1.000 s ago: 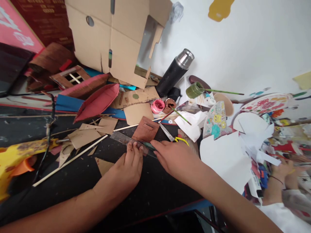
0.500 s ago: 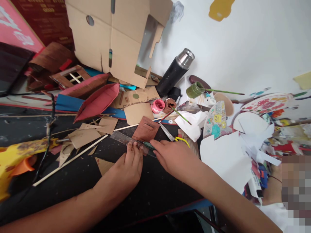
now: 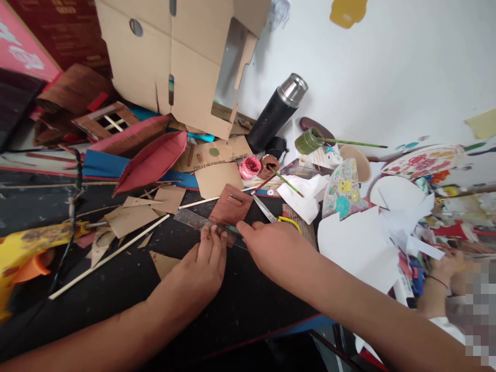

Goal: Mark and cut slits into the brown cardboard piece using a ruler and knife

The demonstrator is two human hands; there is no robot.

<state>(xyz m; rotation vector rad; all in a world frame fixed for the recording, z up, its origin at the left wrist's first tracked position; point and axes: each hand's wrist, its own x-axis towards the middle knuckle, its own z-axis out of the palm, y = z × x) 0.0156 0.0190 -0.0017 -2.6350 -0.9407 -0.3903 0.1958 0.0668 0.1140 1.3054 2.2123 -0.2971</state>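
Note:
A brown-painted cardboard piece [image 3: 231,209] with a slit lies on the black table. A clear ruler [image 3: 188,218] crosses its near edge. My left hand [image 3: 201,266] rests on the ruler, fingers stretched out and pressing it down. In my right hand [image 3: 271,248] is a slim green-handled craft knife [image 3: 231,228], its tip low against the cardboard along the ruler; the blade itself is hard to make out. Just beyond my right hand lie scissors [image 3: 265,209] with yellow handles. A thin wooden stick [image 3: 197,201] passes behind the ruler.
Cardboard scraps [image 3: 134,219] and a yellow glue gun [image 3: 42,240] lie left. Behind are a pink cardboard boat [image 3: 151,163], a pink paint jar [image 3: 250,167], a brown paint jar [image 3: 269,164] and a black thermos [image 3: 273,116]. Another person's hand [image 3: 445,268] is at the right.
My right hand has shifted slightly left along the ruler with the craft knife, hiding more of its handle. The left hand stays on the ruler. The other person's hand shows more at the right.

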